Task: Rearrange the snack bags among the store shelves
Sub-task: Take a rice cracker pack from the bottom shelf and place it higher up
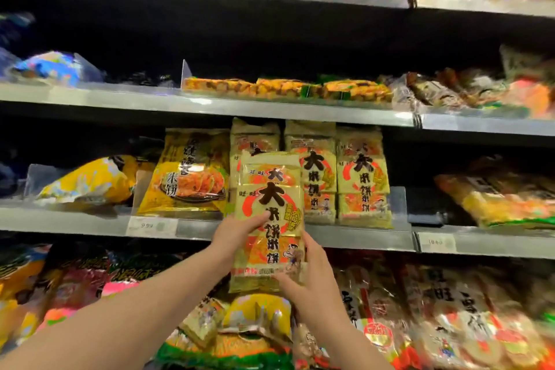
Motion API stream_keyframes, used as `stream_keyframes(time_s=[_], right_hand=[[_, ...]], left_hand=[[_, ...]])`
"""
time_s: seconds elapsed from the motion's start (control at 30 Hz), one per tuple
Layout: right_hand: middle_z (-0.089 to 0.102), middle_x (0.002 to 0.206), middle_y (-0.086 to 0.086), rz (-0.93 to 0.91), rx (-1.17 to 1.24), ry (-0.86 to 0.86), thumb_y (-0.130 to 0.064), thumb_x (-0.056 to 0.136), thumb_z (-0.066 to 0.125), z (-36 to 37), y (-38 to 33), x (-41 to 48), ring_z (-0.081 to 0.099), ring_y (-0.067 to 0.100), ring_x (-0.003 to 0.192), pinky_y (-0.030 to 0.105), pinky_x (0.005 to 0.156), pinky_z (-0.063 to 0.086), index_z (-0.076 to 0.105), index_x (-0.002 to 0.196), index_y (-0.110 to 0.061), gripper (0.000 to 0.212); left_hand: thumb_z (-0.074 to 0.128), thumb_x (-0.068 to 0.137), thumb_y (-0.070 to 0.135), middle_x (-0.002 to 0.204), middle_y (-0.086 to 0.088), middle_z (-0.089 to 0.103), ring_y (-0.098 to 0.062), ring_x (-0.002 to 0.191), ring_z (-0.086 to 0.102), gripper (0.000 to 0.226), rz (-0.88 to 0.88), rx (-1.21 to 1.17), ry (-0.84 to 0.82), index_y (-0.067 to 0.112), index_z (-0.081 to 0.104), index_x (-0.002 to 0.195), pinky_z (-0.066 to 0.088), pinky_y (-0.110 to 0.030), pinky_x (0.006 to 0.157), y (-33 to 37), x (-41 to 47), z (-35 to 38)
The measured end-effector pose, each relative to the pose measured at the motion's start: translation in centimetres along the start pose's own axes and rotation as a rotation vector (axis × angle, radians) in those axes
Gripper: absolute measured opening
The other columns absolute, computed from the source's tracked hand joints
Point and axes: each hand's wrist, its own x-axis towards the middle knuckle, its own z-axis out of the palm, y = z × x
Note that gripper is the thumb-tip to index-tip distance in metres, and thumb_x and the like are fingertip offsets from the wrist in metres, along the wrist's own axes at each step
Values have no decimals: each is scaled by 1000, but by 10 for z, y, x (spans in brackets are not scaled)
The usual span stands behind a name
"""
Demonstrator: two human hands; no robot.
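I hold a tall yellow rice-cracker bag (pixel 268 189) with a red ring and black characters, upright in front of the middle shelf (pixel 345 236). My left hand (pixel 237 233) grips its left edge, thumb across the front. My right hand (pixel 312 282) clasps its lower right corner. Behind it on that shelf stand matching bags (pixel 362 171) in a row, and a gold rice-cracker bag (pixel 192 171) stands to the left.
A yellow bag (pixel 90 180) lies on its side at the far left of the same shelf. Flat orange packs (pixel 285 88) line the shelf above. The lowest shelf is packed with bags (pixel 444 309). Price tags (pixel 150 227) sit on the shelf edge.
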Motion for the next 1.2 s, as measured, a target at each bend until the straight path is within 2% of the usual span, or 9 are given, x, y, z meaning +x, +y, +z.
stream_keyframes(time_s=[0.1, 0.23, 0.43, 0.53, 0.63, 0.77, 0.87, 1.03, 1.2], right_hand=[[-3, 154, -23, -5, -76, -51, -43, 78, 69, -11, 15, 7, 7, 7, 144, 35, 115, 22, 4, 145, -46, 94], [-4, 156, -20, 5, -195, 21, -34, 83, 69, -25, 27, 29, 12, 9, 144, 32, 112, 29, 9, 144, -47, 87], [16, 155, -16, -105, -220, 68, -22, 91, 59, -34, 20, 75, 24, 8, 140, 32, 113, 31, 28, 141, -46, 64], [19, 155, -12, -160, -264, 60, -21, 92, 56, -24, 7, 97, 21, 10, 142, 31, 114, 26, 29, 143, -40, 61], [22, 155, -9, -180, -256, 67, -17, 94, 53, -9, -8, 119, 23, 13, 141, 33, 114, 25, 29, 144, -36, 59], [30, 151, -7, -154, -265, 144, -12, 94, 50, 5, -15, 144, 34, 14, 135, 35, 108, 36, 31, 144, -34, 57], [38, 144, -6, -144, -249, 200, -9, 92, 51, 12, -14, 156, 45, 13, 124, 32, 99, 46, 36, 140, -34, 56], [38, 140, -3, -137, -214, 279, -7, 90, 53, 30, -16, 166, 55, 11, 104, 30, 82, 54, 38, 135, -32, 53], [38, 133, -2, -174, -214, 326, -10, 90, 54, 36, -11, 167, 56, 11, 90, 23, 65, 50, 41, 130, -32, 48]], left_hand=[[74, 68, 49, 131, -8, 56, -29, 121, 52, 74, 34, -10, 7, 12, 51, 128, 37, -45, 107, 11, 22, 27], [72, 74, 45, 151, -12, 31, -31, 138, 30, 96, 24, 5, 54, 9, 21, 147, 25, -46, 112, 19, 46, 53], [76, 33, 75, 142, -10, 46, -34, 129, 44, 128, -11, -103, 30, 16, 37, 140, 35, -53, 108, 19, 85, 38], [75, 46, 73, 141, -8, 47, -30, 124, 48, 116, 22, -110, 72, 20, 35, 141, 43, -52, 100, 27, 95, 18], [64, 80, 51, 124, 2, 50, -17, 99, 51, 76, 79, -54, 141, 11, 34, 138, 48, -31, 72, 46, 93, 3], [53, 86, 56, 138, -8, 47, -29, 122, 48, 74, 157, 317, 218, 11, 29, 140, 41, -40, 98, 56, 106, -12], [58, 83, 53, 133, -6, 52, -26, 114, 54, 76, 189, 478, 187, 14, 28, 140, 43, -36, 93, 58, 109, -20], [83, 60, 44, 143, 0, 42, -20, 129, 43, 127, 433, 685, 157, 31, -9, 147, 39, -39, 104, 32, 104, -28], [75, 72, 38, 156, -2, 17, -16, 138, 28, 120, 572, 849, 173, 32, -19, 146, 32, -34, 109, 9, 98, -29]])
